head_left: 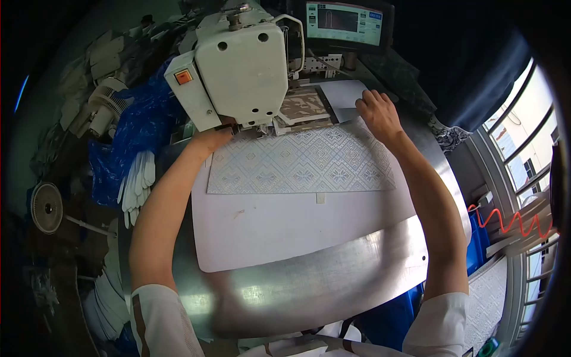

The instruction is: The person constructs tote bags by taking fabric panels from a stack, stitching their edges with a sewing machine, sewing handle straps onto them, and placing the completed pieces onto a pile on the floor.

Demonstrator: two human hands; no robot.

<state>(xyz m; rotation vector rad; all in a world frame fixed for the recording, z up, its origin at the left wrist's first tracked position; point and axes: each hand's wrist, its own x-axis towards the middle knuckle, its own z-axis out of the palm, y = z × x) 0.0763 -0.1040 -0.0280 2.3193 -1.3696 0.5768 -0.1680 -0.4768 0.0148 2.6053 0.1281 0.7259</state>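
A pale fabric piece with a blue-grey diamond pattern (303, 159) lies on a white board (279, 232) below the head of a sewing machine (247, 71). My left hand (215, 140) is at the fabric's upper left corner, its fingertips hidden beneath the machine head. At the upper right corner, my right hand (379, 114) has its fingers curled down on the fabric's edge, beside a white sheet (344, 98). A flat clamp plate with brown camouflage-like patches (304, 107) sits just behind the fabric, right of the needle area.
A lit control screen (344, 24) stands behind the machine. On the left are blue plastic sheeting (140, 131), white gloves (138, 181) and a fan (46, 207). The metal table (333, 279) has a curved front edge. A red coiled hose (511, 223) hangs by the window.
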